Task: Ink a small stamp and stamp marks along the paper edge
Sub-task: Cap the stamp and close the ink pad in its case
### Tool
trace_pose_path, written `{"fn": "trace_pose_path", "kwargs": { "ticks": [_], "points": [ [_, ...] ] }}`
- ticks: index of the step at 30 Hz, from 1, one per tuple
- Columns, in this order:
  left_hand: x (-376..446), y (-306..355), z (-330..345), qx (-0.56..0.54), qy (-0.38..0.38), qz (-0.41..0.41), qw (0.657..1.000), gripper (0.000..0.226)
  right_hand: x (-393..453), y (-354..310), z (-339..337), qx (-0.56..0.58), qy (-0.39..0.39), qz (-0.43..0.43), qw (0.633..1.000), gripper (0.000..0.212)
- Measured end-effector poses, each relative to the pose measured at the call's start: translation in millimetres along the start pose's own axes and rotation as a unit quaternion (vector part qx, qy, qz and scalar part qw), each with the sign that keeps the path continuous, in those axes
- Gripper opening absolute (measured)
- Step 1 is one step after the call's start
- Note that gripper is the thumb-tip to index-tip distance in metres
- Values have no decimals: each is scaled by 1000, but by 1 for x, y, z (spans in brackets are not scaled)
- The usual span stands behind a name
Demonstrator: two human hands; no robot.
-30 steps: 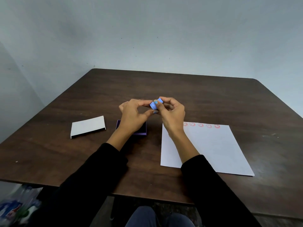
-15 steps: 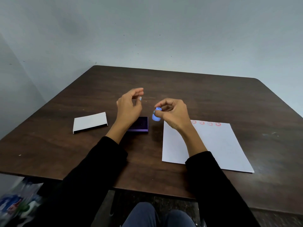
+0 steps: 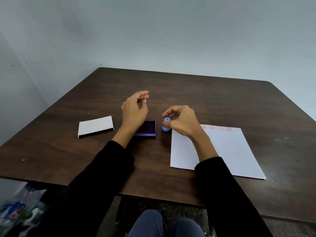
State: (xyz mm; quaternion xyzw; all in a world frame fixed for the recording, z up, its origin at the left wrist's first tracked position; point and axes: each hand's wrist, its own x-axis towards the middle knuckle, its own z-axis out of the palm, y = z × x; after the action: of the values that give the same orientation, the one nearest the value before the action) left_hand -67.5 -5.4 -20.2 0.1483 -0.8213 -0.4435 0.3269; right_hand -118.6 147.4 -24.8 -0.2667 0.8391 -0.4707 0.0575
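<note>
Right hand curled, grip pinching blue stamp; left hand raised, grip around small cap.

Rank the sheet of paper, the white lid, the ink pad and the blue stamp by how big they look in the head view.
1. Sheet of paper, by far the largest.
2. White lid.
3. Ink pad, partly hidden by the left hand, so its rank below the lid is unsure.
4. Blue stamp, pinched in the right hand.

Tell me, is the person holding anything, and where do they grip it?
The right hand pinches the small blue stamp by its side, thumb and fingers around it. The left hand holds a tiny pale piece at its fingertips, perhaps the cap.
</note>
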Motion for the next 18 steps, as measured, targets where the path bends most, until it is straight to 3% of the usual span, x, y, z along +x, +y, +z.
{"fn": "trace_pose_path", "kwargs": {
  "ticks": [3,9,12,14,18],
  "points": [
    [1,1,-5,-14,15,3,1000,32,-1,0,-1,21,34,-23,999,20],
    [-1,-3,-42,-58,92,-50,993,30,-6,-21,11,55,218,-81,971,23],
    [-10,-13,-72,-37,122,-95,987,32,-5,-41,31,39,267,-107,957,30],
    [-21,-22,-94,-6,142,-133,981,33,-5,-56,50,3,238,-129,963,26],
    [-42,-37,-120,98,144,-191,966,43,-7,-82,93,-113,103,-139,978,25]
  ]
}}
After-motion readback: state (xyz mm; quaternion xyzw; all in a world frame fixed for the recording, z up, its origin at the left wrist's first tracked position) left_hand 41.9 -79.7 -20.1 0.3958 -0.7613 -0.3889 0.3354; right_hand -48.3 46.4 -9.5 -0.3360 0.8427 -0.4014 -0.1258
